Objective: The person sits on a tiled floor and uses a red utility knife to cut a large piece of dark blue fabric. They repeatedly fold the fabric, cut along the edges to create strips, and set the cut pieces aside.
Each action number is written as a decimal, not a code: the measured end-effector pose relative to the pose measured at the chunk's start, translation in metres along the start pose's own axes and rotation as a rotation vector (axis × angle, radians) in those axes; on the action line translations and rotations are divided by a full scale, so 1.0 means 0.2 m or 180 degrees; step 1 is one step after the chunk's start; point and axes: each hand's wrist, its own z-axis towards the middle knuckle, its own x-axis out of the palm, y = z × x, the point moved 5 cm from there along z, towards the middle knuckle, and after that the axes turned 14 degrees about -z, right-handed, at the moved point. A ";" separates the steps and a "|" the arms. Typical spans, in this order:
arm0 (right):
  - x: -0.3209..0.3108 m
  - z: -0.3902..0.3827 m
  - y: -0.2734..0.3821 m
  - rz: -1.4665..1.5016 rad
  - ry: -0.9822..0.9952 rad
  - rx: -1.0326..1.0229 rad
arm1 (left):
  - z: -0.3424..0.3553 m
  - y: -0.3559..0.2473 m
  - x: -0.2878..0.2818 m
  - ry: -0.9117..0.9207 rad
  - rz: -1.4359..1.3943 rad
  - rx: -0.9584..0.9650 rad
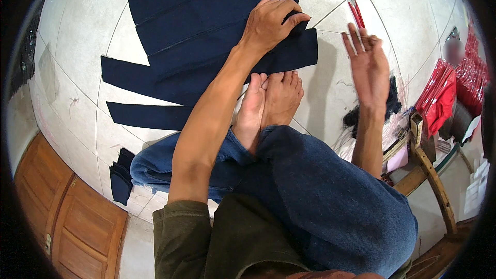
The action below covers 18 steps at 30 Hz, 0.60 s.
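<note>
Navy cloth panels (pixel 191 36) lie spread on the tiled floor in front of me, with visible seams across them. My left hand (pixel 274 23) is closed at their right edge, thumb and fingers pinching the navy cloth. From that edge a thin thread (pixel 328 31) runs taut to my right hand (pixel 369 64). The right palm is turned up, some fingers stretched out, and the thread reaches its fingertips, which are slightly blurred. Just beyond the right hand lies a red-handled cutting tool (pixel 355 11). A separate navy strip (pixel 147 115) lies nearer my legs.
My bare feet (pixel 279 95) rest against the near cloth edge. Dark scraps (pixel 395 95) and loose threads lie right of them. Red plastic-wrapped packets (pixel 438 95) and a wooden frame (pixel 431 175) stand at the right. Folded navy pieces (pixel 121 178) lie left, near a wooden door (pixel 77 212).
</note>
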 end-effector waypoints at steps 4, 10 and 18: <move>-0.34 -0.03 0.15 0.1281 0.0496 0.0312 | 0.00 -0.04 0.01 -0.0083 -0.0181 0.0202; -1.05 -0.10 0.64 -0.3758 -0.2217 -0.0993 | -0.01 -0.04 -0.03 0.0100 -0.0108 0.0312; -0.13 -0.08 0.15 -0.5238 -0.0271 -0.1002 | -0.10 -0.16 -0.43 -0.0631 0.0650 0.0205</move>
